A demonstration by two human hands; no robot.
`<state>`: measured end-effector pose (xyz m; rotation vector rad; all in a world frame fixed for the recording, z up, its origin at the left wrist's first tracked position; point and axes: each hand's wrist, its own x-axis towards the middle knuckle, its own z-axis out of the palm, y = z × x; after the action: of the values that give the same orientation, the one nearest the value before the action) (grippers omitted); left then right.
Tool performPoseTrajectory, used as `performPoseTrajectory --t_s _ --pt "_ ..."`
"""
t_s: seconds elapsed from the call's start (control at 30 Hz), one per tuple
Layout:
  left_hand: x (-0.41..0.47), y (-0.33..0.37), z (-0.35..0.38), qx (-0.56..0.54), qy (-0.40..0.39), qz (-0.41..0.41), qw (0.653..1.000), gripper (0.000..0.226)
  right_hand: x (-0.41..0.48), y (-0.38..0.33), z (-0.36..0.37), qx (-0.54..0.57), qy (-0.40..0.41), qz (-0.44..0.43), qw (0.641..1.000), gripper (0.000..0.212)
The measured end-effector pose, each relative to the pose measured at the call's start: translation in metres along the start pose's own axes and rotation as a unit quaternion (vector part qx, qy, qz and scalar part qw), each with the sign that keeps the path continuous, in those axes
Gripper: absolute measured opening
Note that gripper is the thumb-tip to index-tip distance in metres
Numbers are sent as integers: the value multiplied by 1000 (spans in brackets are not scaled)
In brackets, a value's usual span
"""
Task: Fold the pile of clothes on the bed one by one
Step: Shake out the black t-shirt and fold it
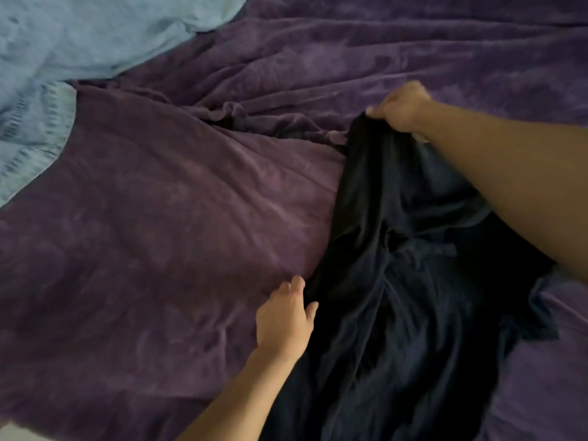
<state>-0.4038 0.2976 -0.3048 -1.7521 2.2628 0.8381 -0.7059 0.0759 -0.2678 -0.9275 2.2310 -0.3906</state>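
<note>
Dark garment (397, 281) looks thin, light and floppy, so corners seem the best grab. Right hand (401, 107) pinches its far edge, while left hand (283, 316) rests spread at its near-left edge.

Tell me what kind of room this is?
Probably a bedroom: a rumpled purple blanket spreads like bedding, a light blue sheet lies at the far left, and the right hand grips a dark garment.

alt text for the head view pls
A person's right hand grips the far end of a dark navy cloth garment lying crumpled on a purple velvety bedspread, while the left hand rests open at the garment's near left edge. Light blue fabric lies at the far left.
</note>
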Motion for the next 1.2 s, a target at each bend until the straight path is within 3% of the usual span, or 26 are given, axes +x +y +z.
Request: performPoseTrajectory --t_s 0.1,0.27,0.37,0.5,0.57,0.63,0.7,0.77,0.83,0.9,0.97,1.0,1.07,1.1,1.13,1.2 --pt "3 -5 1 18 -11 7 1000 26 26 6 -3 107 87 35 990 42" --pt "6 -1 -5 12 -22 11 1000 32 28 47 11 126 110 87 982 37" --pt "3 10 -11 19 47 101 994 43 8 65 -10 148 62 58 985 63" --pt "-12 37 -13 27 104 262 959 16 -42 117 -42 162 100 30 981 86" --pt "-30 45 -9 50 70 298 951 17 -74 142 -48 81 87 26 993 89" --pt "-53 48 -2 94 6 298 950 32 -97 159 -45 -37 52 20 998 82" --pt "-79 48 7 151 -71 272 948 51 -102 165 -41 -122 78 16 989 59" --pt "-104 46 14 180 -131 231 947 68 -103 160 -45 -117 115 42 986 36" --pt "-126 37 23 182 -169 189 950 78 -101 159 -51 -64 168 82 980 40" --pt "-146 26 25 190 -178 171 950 67 -104 158 -54 79 217 152 961 65" --pt "-161 15 24 190 -139 156 959 33 -116 155 -41 271 182 248 912 89" --pt "-166 11 24 189 -147 158 958 35 -125 153 -29 353 138 295 877 90" --pt "-179 4 22 192 -123 145 963 27 -138 148 -10 453 49 333 825 57" --pt "-186 1 22 187 -121 142 965 40 -141 144 -6 487 34 330 808 36" --pt "-190 -2 22 181 -135 144 963 61 -140 143 -6 503 38 320 802 25" --pt "-194 -5 21 156 -136 134 969 80 -136 144 -17 521 107 281 799 21"
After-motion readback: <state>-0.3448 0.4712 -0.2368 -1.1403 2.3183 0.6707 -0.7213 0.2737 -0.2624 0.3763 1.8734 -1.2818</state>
